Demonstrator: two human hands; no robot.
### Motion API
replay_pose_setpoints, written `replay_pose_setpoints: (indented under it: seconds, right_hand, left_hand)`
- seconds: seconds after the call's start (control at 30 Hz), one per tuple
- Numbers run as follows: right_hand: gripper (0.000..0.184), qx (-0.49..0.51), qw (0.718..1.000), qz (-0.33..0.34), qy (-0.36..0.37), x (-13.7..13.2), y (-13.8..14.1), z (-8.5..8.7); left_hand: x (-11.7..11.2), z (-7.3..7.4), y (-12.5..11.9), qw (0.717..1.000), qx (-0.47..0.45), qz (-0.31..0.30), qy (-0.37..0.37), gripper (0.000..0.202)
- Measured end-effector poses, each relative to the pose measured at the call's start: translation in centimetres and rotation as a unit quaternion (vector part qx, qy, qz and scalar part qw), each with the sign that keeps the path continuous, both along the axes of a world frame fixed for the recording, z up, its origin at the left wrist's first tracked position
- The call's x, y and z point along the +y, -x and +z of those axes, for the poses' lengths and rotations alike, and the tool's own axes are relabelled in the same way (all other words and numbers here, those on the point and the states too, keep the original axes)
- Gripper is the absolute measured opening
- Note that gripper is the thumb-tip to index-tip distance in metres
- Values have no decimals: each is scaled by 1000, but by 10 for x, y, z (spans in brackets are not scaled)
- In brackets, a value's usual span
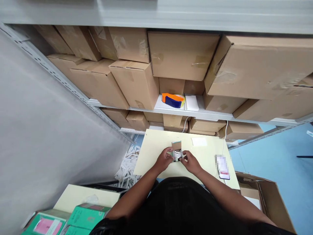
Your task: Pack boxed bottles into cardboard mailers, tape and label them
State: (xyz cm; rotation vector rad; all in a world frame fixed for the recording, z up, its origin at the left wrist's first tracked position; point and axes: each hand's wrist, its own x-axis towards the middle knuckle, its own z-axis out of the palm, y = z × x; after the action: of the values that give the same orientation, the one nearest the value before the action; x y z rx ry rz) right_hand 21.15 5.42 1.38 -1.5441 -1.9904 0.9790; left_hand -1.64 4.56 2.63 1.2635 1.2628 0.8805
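Both my hands meet over the middle of a pale yellow table [151,153]. My left hand [163,159] and my right hand [190,161] are closed round a small open cardboard box [176,150] with its flap standing up at the far side. Something shiny and silvery lies inside it, too small to name. A white slip [199,141] lies on the table just beyond the box, to the right.
A phone on a white cable [223,166] lies at the table's right edge. Shelves of brown cartons [181,55] rise behind, with an orange and blue tape dispenser [172,100]. Green boxes [85,216] at lower left, open carton [265,199] at lower right, white scraps [128,164] on the floor.
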Motion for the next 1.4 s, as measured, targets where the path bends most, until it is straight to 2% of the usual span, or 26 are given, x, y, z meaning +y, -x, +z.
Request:
replay_pose_setpoints:
  seconds: [0.07, 0.13, 0.23, 0.3, 0.37, 0.43, 0.5, 0.57, 0.63, 0.73, 0.93, 1.07, 1.4]
  right_hand:
    - [34, 12, 1000, 8, 21, -1, 3, -3]
    - [34, 14, 1000, 7, 23, -1, 7, -4]
    - [34, 4, 1000, 0, 30, 1, 12, -5]
    - [33, 2, 999, -4, 37, 1, 13, -6]
    - [32, 7, 999, -9, 40, 2, 14, -7]
    - [32, 10, 999, -15, 40, 1, 14, -8]
    - [34, 14, 999, -21, 39, -1, 13, -9]
    - [41, 18, 999, -28, 33, -3, 12, -11]
    - [52, 24, 999, -31, 18, -6, 11, -12]
    - [64, 35, 999, -9, -21, -9, 9, -12]
    - [45, -14, 996, 27, -81, -9, 8, -6]
    - [42, -44, 993, 42, -102, -7, 10, -3]
    - [40, -28, 996, 39, -81, -3, 6, 3]
  left_hand:
    - [3, 5, -6, 1000, -15, -6, 17, 55]
    - [8, 9, -12, 999, 37, 10, -10, 57]
    - [21, 15, -17, 982, 157, 75, -78, 72]
    - [29, 19, -16, 973, 194, 92, -89, 85]
    - [32, 22, -13, 977, 190, 63, -71, 83]
    - [29, 24, -6, 981, 178, 1, -79, 61]
    - [20, 24, 1, 971, 184, -52, -141, 43]
    - [9, 21, 7, 953, 205, -75, -212, 38]
    - [0, 15, 10, 940, 225, -77, -243, 33]
    - [-3, 5, 11, 935, 245, -78, -245, 26]
    - [2, -1, 14, 924, 266, -98, -257, 26]
    - [0, -4, 18, 919, 269, -98, -272, 27]
    - [6, 1, 22, 922, 268, -115, -256, 25]
